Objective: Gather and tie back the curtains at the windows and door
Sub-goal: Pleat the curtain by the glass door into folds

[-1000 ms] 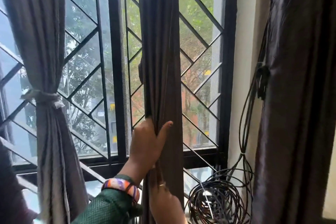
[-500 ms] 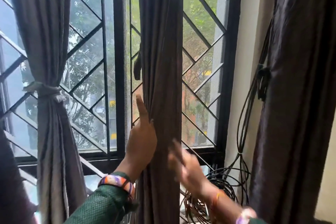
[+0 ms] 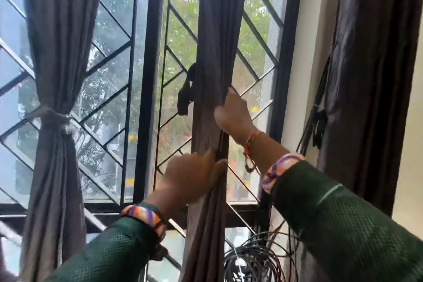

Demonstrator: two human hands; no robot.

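Note:
A dark brown middle curtain (image 3: 219,30) hangs gathered in front of the window. My left hand (image 3: 192,178) grips its folds low down, near the sill. My right hand (image 3: 233,114) is higher, fingers closed on the curtain's right edge. A dark tie strip (image 3: 185,96) dangles at the curtain's left side, just left of my right hand. The grey left curtain (image 3: 57,52) is bound at its waist by a pale tie (image 3: 57,119). A third dark curtain (image 3: 375,75) hangs loose at the right.
The window has a black frame (image 3: 148,75) and a diagonal metal grille (image 3: 109,52). A coil of black cables (image 3: 254,261) lies below the sill at the right, with cables (image 3: 318,103) running up the cream wall (image 3: 311,52).
My right hand has risen from below the sill to the curtain's right edge at mid height. My left hand has shifted to grip the folds lower down. The view has tilted up.

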